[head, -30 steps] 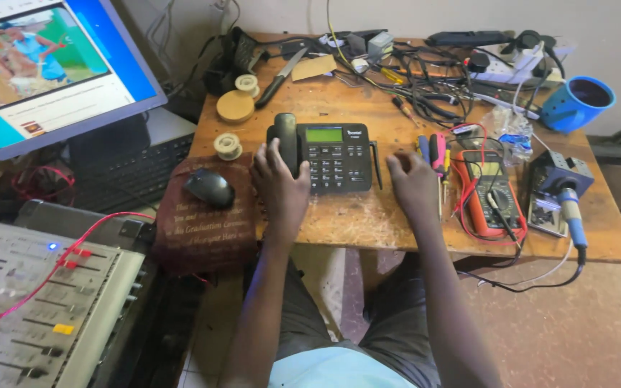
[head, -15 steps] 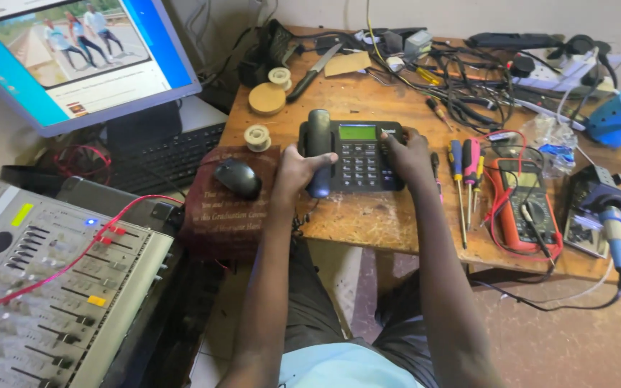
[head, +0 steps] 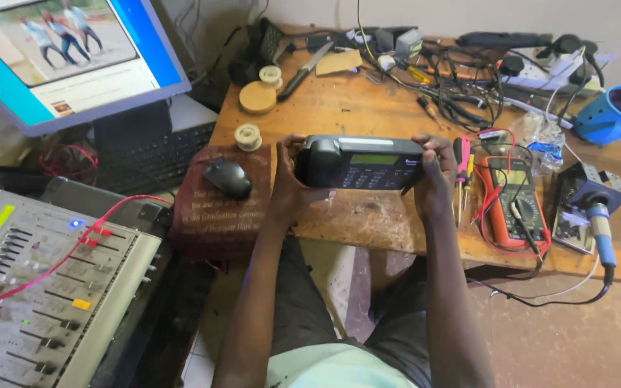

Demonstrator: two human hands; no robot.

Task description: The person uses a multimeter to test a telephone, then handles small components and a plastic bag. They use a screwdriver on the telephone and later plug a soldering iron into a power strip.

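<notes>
Desk telephone, black with its handset seated on the left end, is lifted off the wooden workbench and tilted so its keypad faces the person. Left hand clasps the handset end, fingers wrapped around the edge; right hand clamps the opposite end. A black mouse lies on a maroon pad just left, and an orange multimeter sits to the right beside screwdrivers.

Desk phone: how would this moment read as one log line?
left hand: grips phone's handset end | right hand: grips other end | desk phone: tilted up off wooden table
</notes>
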